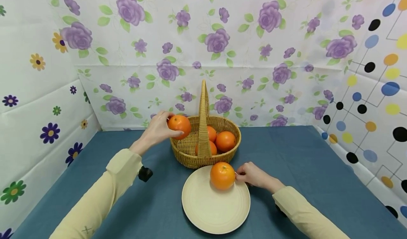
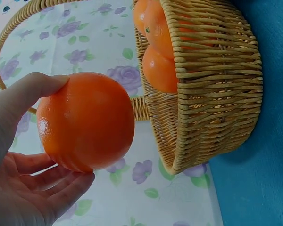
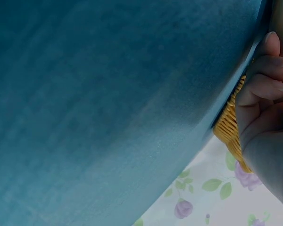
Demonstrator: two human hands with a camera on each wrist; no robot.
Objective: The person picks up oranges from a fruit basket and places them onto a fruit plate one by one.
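My left hand [image 1: 160, 127] holds an orange [image 1: 180, 126] over the left end of a wicker basket [image 1: 187, 157]. In the left wrist view, its thumb lies on one side of the orange [image 2: 87, 122] and the fingers curl at the other. Inside the basket lie three more oranges [image 1: 225, 141], partly behind the handle. Another orange [image 1: 222, 175] rests on a cream plate [image 1: 216, 212], near its far right rim. At that rim my right hand [image 1: 254, 176] grips the plate with curled fingers, thumb close beside the orange; the right wrist view shows the curled fingers [image 3: 262, 89].
The basket's tall arched handle [image 1: 203, 118] rises between its two halves. The basket stands right behind the plate on a blue tablecloth [image 1: 279, 154]. Floral cloth [image 1: 216, 41] hangs behind the table, with patterned cloth walls at both sides.
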